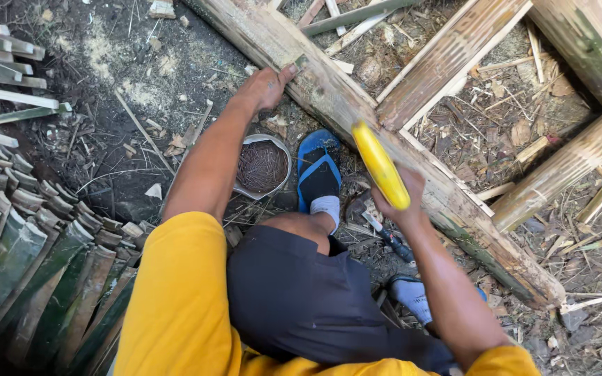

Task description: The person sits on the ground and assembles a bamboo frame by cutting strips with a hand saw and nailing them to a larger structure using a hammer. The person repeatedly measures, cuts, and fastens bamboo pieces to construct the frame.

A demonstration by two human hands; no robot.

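Hands are working: left hand (265, 88) is pressing flat on the bamboo pole (357, 118), right hand (402, 202) is squeezing a yellow handle (380, 166). Holding the pole steady helps.

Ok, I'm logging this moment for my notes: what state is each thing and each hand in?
Left hand: pressed flat on the long bamboo pole.
Right hand: closed round a yellow handle, raised above the pole.
Long bamboo pole: lying slantwise on the ground.
Bowl: upright, full of nails.
Blue sandal: worn, flat on the ground.
Split bamboo slats: stacked in a row.
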